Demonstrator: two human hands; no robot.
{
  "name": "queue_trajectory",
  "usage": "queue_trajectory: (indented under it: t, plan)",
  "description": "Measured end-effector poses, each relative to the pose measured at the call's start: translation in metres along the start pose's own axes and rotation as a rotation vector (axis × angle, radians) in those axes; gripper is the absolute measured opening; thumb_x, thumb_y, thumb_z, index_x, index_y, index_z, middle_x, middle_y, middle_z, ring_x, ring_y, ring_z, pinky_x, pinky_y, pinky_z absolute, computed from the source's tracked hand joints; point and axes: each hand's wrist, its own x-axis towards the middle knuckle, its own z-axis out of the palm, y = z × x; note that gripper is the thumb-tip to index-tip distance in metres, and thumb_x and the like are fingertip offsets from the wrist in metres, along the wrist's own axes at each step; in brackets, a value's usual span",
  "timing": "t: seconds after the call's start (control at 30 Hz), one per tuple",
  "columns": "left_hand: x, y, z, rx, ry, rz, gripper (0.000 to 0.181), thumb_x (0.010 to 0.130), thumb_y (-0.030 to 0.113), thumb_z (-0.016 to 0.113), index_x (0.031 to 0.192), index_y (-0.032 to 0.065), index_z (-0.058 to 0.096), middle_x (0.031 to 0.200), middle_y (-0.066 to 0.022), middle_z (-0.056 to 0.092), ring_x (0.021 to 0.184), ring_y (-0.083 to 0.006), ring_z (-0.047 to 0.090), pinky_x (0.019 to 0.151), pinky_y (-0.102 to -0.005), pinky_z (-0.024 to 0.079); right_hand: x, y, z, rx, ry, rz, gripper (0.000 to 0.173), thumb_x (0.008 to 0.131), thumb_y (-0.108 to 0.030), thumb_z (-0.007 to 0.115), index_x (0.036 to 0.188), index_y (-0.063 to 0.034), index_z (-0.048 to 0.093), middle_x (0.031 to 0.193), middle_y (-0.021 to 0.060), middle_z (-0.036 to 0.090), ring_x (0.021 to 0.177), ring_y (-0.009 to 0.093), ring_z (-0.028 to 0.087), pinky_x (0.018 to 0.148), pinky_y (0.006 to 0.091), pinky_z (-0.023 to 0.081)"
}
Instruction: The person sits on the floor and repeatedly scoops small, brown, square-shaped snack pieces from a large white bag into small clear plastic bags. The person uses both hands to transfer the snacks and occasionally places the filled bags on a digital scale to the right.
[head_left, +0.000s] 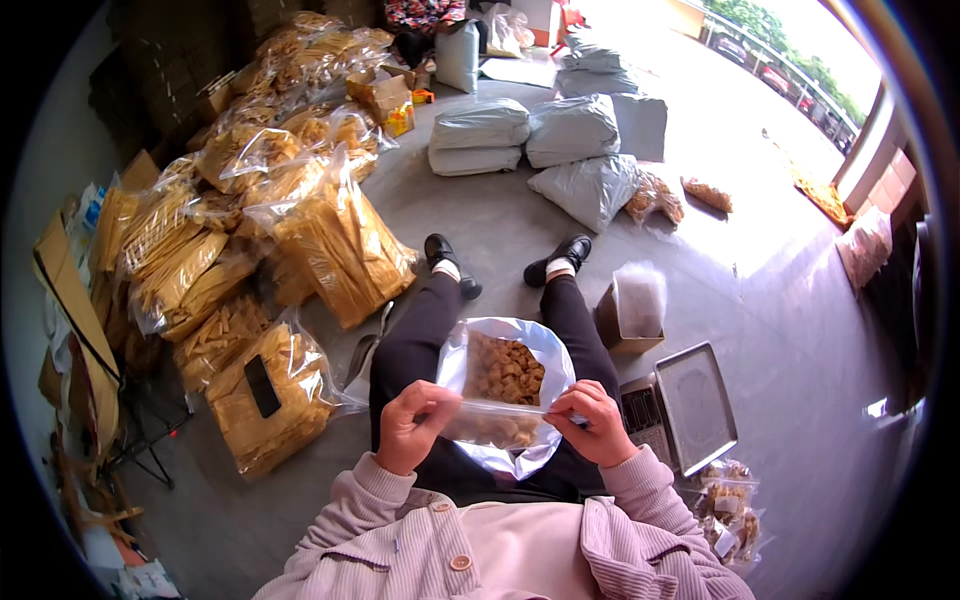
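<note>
Both my hands pinch the top edge of a clear plastic zip bag (491, 409), stretched level between them. My left hand (415, 422) grips its left corner, and my right hand (591, 422) grips the right corner. Beneath the bag, between my thighs, stands a large white sack (559, 352) with its mouth spread wide. Brown cube-shaped chunks (517, 373) fill the sack and show through the clear film. Whether the zip bag itself holds any chunks cannot be made out. Right of my leg sit a digital scale (643, 411) and a metal tray (697, 405).
Clear bags of tan strips (345, 247) pile up at the left, with a phone (262, 385) on one. A cardboard box of plastic bags (634, 311) stands right. Filled small bags (727, 510) lie behind the tray. Grey-white sacks (574, 131) and another person (424, 15) are ahead.
</note>
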Motion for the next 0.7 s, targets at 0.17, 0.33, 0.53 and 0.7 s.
queue_trajectory:
  t: [0.17,0.33,0.53,0.7]
  plan:
    - [0.004,-0.008,0.008,-0.25,-0.038,-0.175,0.004,0.094,0.008,0.062,0.094,0.0058,0.06,0.09,0.0008,0.059,0.083,-0.0072,0.056,0.08,-0.0214,0.044,-0.019,0.006,-0.019,0.142,0.047,0.182,0.012,0.077,0.004,0.073,0.081,-0.0023,0.063,0.079,0.0069,0.063,0.075,0.019,0.062,0.069,0.0292,0.049]
    - [0.002,-0.04,0.034,-0.46,-0.012,-0.344,0.009,0.096,0.013,0.062,0.095,0.0046,0.061,0.09,-0.0003,0.062,0.084,-0.0089,0.058,0.082,-0.0228,0.046,-0.033,0.004,-0.048,0.183,0.137,0.224,0.01,0.079,0.004,0.071,0.081,-0.0005,0.062,0.079,0.0069,0.061,0.074,0.016,0.061,0.067,0.0265,0.047]
    - [0.002,-0.087,0.047,-0.121,-0.068,-0.417,0.014,0.095,0.018,0.064,0.099,0.0044,0.065,0.085,0.0038,0.061,0.075,-0.0037,0.052,0.069,-0.0188,0.044,-0.092,0.025,-0.101,0.379,0.741,0.548,0.006,0.089,-0.005,0.068,0.09,-0.0004,0.064,0.081,-0.0026,0.062,0.075,0.003,0.054,0.067,0.018,0.043]
    - [-0.01,-0.109,0.053,0.037,-0.238,-0.496,0.014,0.095,0.014,0.063,0.104,0.0038,0.066,0.092,0.0021,0.064,0.084,-0.005,0.057,0.077,-0.0196,0.046,-0.141,0.079,-0.141,-0.058,0.918,0.555,0.008,0.09,-0.009,0.068,0.091,-0.001,0.066,0.08,-0.0029,0.062,0.07,0.003,0.052,0.064,0.0183,0.043]
